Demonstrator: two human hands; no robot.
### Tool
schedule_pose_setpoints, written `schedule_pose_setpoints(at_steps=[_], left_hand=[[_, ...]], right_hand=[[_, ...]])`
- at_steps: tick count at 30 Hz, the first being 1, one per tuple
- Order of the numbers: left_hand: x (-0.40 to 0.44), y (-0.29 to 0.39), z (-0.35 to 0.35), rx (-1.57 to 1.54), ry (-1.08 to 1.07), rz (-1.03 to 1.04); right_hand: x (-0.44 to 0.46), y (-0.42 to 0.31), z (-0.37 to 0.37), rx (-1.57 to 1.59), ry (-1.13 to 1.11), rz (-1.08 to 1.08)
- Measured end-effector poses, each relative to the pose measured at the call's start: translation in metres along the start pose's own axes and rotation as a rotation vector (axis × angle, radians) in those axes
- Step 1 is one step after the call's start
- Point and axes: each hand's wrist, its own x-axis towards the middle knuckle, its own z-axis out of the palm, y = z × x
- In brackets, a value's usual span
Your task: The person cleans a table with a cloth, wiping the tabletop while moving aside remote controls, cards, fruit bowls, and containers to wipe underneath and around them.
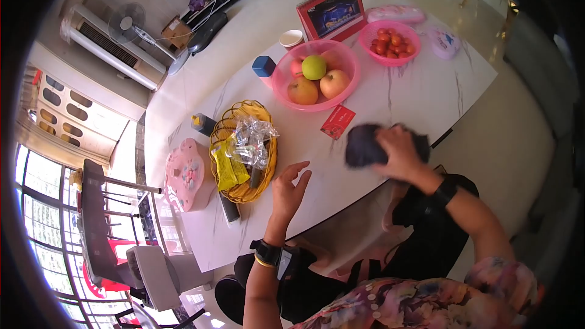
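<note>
My right hand presses down on a dark, bunched cloth near the table's front edge, fingers closed over it. Fingers apart and holding nothing, my left hand hovers by the edge, just right of a yellow woven basket. In that basket are a clear crinkled plastic bag and a yellow packet. A red card lies flat on the marbled white table, beyond the cloth and to its left.
Behind the card stands a pink bowl of fruit. Farther back are a pink basket of small red fruit, a red desk calendar and a paper cup. A pink box and a dark bottle sit at the left.
</note>
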Motion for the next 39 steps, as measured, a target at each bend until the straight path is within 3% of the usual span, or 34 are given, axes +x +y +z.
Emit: schedule_pose_setpoints(at_steps=[5,8,10,13,16,18,22,23,25,26,28,34,39], left_hand=[[-0.006,0.019,-0.032,-0.066,0.144,0.110],[-0.014,0.018,-0.059,-0.154,0.270,0.095],[-0.026,0.014,-0.081,-0.319,0.331,-0.042],[-0.035,-0.026,-0.114,-0.281,0.588,0.042],[-0.042,-0.040,-0.155,-0.193,1.009,0.022],[-0.061,-0.076,-0.182,-0.245,1.219,-0.009],[-0.101,-0.131,-0.216,-0.292,1.440,-0.222],[-0.100,-0.136,-0.219,-0.305,1.437,-0.233],[-0.099,-0.143,-0.224,-0.791,1.383,-0.459],[-0.099,-0.154,-0.229,-0.801,1.382,-0.466],[-0.097,-0.176,-0.237,-1.268,1.101,-0.472],[-0.093,-0.186,-0.250,-1.323,1.135,-0.467],[-0.094,-0.188,-0.251,-1.437,1.178,-0.428]], right_hand=[[-0.013,-0.115,0.037,0.169,-0.176,-0.259],[-0.011,-0.154,0.059,0.234,-0.215,-0.307],[-0.011,-0.166,0.065,0.258,-0.225,-0.330],[-0.009,-0.167,0.064,0.279,-0.236,-0.369],[-0.003,-0.143,0.051,0.283,-0.234,-0.363],[0.005,-0.117,0.030,0.191,-0.165,-0.230],[0.006,-0.059,0.014,0.034,0.043,0.046],[0.005,-0.058,0.014,0.013,0.050,0.020],[-0.002,-0.070,0.017,-0.011,0.024,-0.007],[-0.006,-0.082,0.021,-0.018,0.006,-0.037],[-0.013,-0.114,0.028,0.042,-0.062,-0.154],[-0.013,-0.189,0.058,0.153,-0.195,-0.301],[-0.001,-0.171,0.047,0.144,-0.263,-0.416]])
